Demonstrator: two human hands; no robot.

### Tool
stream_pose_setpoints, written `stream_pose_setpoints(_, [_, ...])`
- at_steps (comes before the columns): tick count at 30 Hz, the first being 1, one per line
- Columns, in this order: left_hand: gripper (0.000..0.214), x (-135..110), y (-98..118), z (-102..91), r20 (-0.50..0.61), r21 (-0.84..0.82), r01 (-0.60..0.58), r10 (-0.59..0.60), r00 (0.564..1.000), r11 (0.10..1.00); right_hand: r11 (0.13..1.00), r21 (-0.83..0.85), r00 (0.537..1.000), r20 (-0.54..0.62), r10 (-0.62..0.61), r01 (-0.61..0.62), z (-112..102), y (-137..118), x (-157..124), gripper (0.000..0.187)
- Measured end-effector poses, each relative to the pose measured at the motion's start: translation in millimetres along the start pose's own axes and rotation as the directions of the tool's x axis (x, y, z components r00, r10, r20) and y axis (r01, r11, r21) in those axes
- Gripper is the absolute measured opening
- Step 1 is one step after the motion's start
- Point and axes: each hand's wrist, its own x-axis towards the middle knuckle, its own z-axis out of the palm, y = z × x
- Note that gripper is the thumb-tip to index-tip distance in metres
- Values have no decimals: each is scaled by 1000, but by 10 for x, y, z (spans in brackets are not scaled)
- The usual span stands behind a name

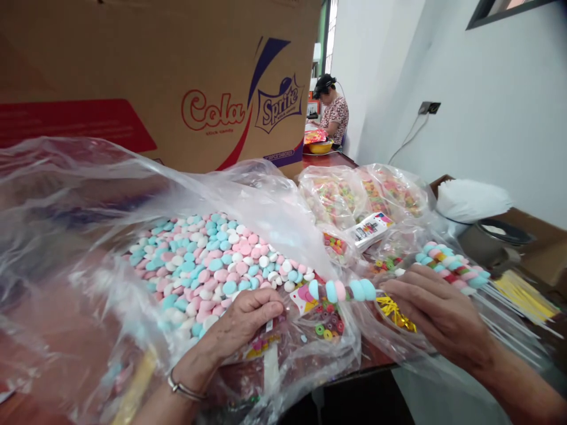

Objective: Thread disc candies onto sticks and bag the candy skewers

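Observation:
My right hand (436,313) is closed round a thin stick (341,291) that carries a few blue and pink marshmallow candies, pointing left. My left hand (245,321) is curled at the near edge of a large clear plastic bag (66,236) full of pink, blue and white marshmallow candies (208,268); what its fingers pinch, if anything, is hidden. Beside my right hand lie finished skewers (449,268) of candies on white sticks.
A big cardboard box (177,77) printed "Cola" and "Sprite" stands behind the bag. Clear bags of colourful ring candies (349,198) lie on the table, with yellow twist ties (525,295) and a grey pot (491,239) at right. Another person (333,112) sits far back.

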Motion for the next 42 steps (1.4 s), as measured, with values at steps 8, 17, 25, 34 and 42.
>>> stream_pose_setpoints(8, [29,8,49,-23,99,94,41,-50,994,995,996,43,992,95,-80,76,90,38,137,20])
stream_pose_setpoints(17, [26,-14,76,-118,61,118,47,-55,997,992,978,192,973,228,41,-86,50,-1,343,17])
stream_pose_setpoints(25, [24,-68,99,-145,24,151,31,-35,999,988,952,231,958,250,141,-200,124,-64,420,18])
stream_pose_setpoints(34, [32,-74,135,-191,130,274,13,-50,990,962,972,181,969,221,106,-148,138,-69,469,20])
stream_pose_setpoints(42, [29,-78,98,-205,110,172,35,-55,992,984,938,280,950,287,122,-204,161,-76,437,19])
